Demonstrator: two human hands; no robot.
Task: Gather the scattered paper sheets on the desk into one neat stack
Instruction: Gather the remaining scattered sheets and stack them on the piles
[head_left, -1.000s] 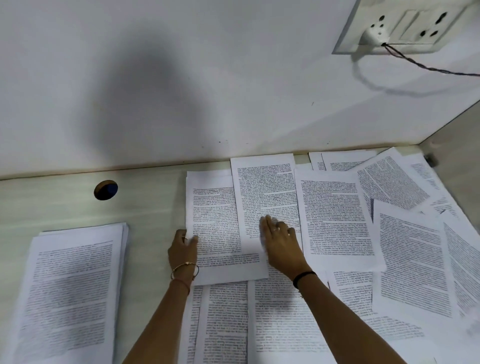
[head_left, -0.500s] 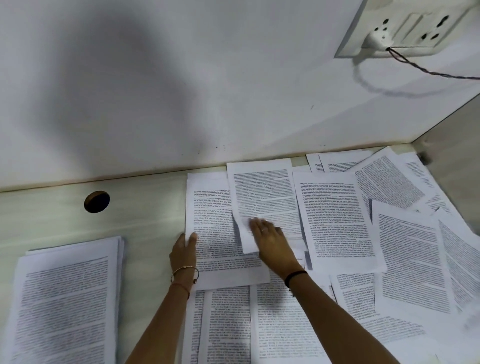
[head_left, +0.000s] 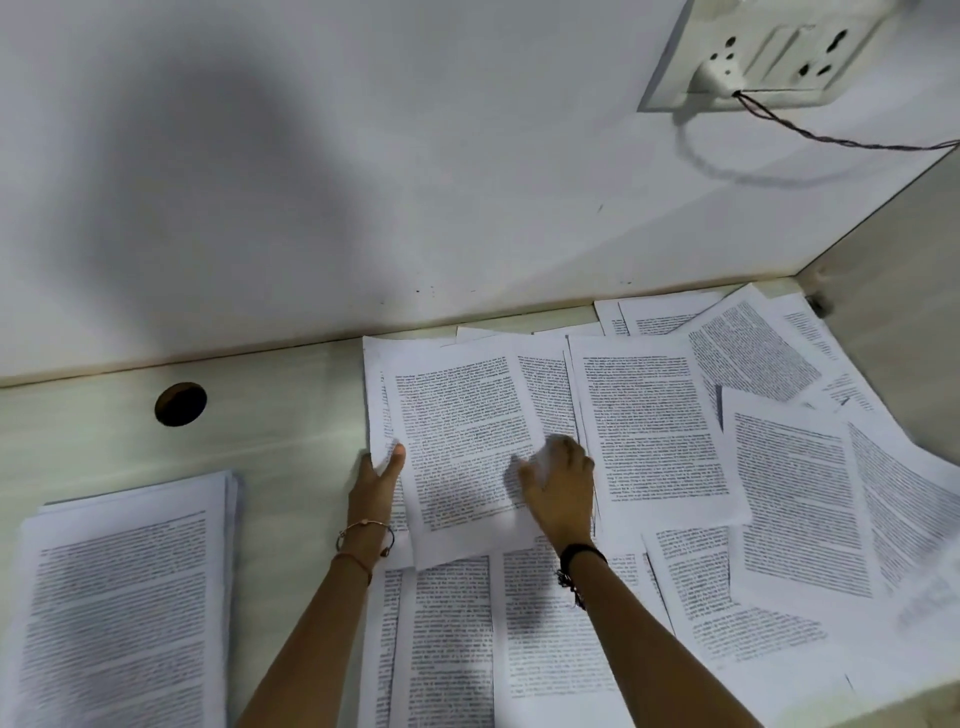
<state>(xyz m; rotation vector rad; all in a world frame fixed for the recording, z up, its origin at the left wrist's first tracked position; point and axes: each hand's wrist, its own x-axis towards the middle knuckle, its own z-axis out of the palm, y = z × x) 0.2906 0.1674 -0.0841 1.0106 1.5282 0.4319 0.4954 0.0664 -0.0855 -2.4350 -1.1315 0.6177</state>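
A printed sheet (head_left: 457, 431) lies tilted over another sheet (head_left: 375, 384) near the back of the desk. My left hand (head_left: 376, 486) pinches the left edge of these sheets, thumb on top. My right hand (head_left: 558, 486) is curled at the top sheet's right side, and motion blur hides the fingers. A neat stack of sheets (head_left: 124, 613) sits at the front left. Several loose sheets (head_left: 795, 493) overlap across the right half of the desk, and more sheets (head_left: 550, 623) lie under my forearms.
A round cable hole (head_left: 180, 404) is in the desk (head_left: 280, 431) between the stack and my hands. A white wall rises behind, with a socket plate (head_left: 763, 52) and a plugged cord. A side panel (head_left: 893, 291) closes the right end.
My right hand slid the top sheet left onto the sheet by my left hand. My left thumb now clamps the left edges. The view shifted slightly.
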